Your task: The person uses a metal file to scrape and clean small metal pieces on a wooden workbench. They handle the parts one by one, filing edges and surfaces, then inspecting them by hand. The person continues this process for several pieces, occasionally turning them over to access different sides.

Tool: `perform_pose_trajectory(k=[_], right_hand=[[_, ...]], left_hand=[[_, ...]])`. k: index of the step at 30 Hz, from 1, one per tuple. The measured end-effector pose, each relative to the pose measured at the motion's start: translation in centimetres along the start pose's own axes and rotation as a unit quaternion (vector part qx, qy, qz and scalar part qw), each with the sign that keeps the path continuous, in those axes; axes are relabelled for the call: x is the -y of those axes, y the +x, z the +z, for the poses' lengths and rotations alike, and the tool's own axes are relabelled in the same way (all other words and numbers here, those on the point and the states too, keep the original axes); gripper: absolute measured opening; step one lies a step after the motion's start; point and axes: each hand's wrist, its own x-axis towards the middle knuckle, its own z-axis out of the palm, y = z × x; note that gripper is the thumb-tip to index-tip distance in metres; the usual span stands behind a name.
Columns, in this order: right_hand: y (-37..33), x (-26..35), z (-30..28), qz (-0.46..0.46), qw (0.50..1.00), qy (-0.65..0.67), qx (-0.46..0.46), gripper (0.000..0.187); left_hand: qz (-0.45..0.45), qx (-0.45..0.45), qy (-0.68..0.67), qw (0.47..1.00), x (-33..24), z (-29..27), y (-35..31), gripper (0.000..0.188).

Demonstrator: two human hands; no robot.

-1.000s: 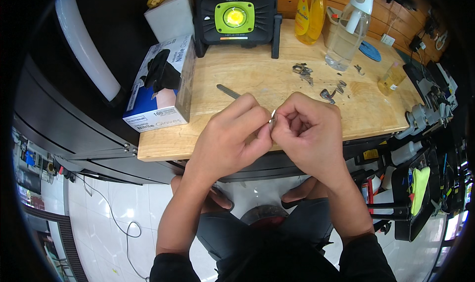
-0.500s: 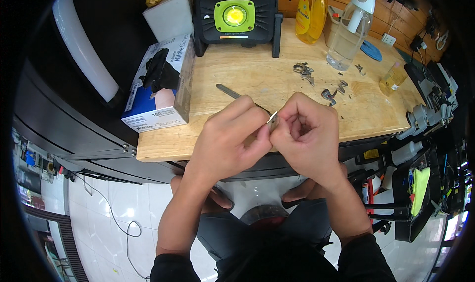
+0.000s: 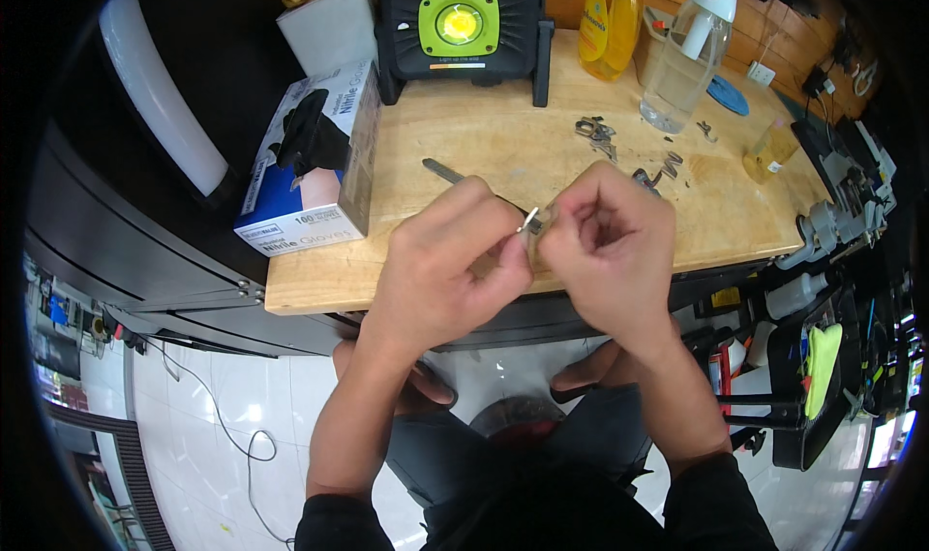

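My left hand (image 3: 450,266) pinches a small shiny metal piece (image 3: 528,221) between thumb and forefinger, above the table's front edge. It looks like one of the chrome letters, though the fingers cover most of it. Close beside it, my right hand (image 3: 614,246) is curled with thumb and forefinger pressed together. Whatever lies in that pinch is too small to name. Beyond the hands, several loose chrome letters (image 3: 670,165) lie on the wooden tabletop (image 3: 464,130) among dark crumbs. A flat grey metal strip (image 3: 443,171) runs partly under my left hand.
A lit work lamp (image 3: 460,29) stands at the back, with a glove box (image 3: 314,164) to its left. Behind the letters are a yellow liquid bottle (image 3: 608,29) and a clear spray bottle (image 3: 682,77). A small jar (image 3: 769,154) and a blue pad (image 3: 728,96) sit right.
My right hand has drawn slightly to the right, away from the left fingertips. A gap shows between the hands, and more of the metal piece is visible. The left hand stays nearly still.
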Motion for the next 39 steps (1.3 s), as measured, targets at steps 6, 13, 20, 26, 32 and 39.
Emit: perform_pose_trajectory(k=[6, 13, 20, 26, 32, 39], right_hand=[[0.4, 0.5, -1.4, 0.046, 0.998, 0.028, 0.027, 0.005], [-0.7, 1.7, -1.3, 0.071, 0.993, 0.069, 0.061, 0.009], [-1.1, 1.7, -1.7, 0.023, 0.995, 0.070, 0.060, 0.008], [-1.0, 1.3, -3.5, -0.052, 0.990, 0.018, 0.132, 0.016], [-2.3, 2.0, -2.0, -0.046, 0.996, -0.018, 0.075, 0.016], [-2.5, 2.2, -2.4, 0.032, 0.995, 0.059, 0.072, 0.008]], left_hand=[[-0.046, 0.009, -0.068, 0.997, 0.5, -0.4, 0.0, 0.008], [-0.158, 0.036, -0.200, 0.966, 0.6, -0.9, 0.0, 0.007], [-0.163, 0.010, -0.230, 0.959, 0.9, -0.6, 0.0, 0.007], [-0.153, 0.013, -0.227, 0.962, 0.9, -0.6, -0.1, 0.006], [-0.149, 0.011, -0.224, 0.963, 1.3, -0.5, -0.2, 0.005], [-0.151, 0.016, -0.233, 0.960, 1.2, -0.7, -0.2, 0.005]])
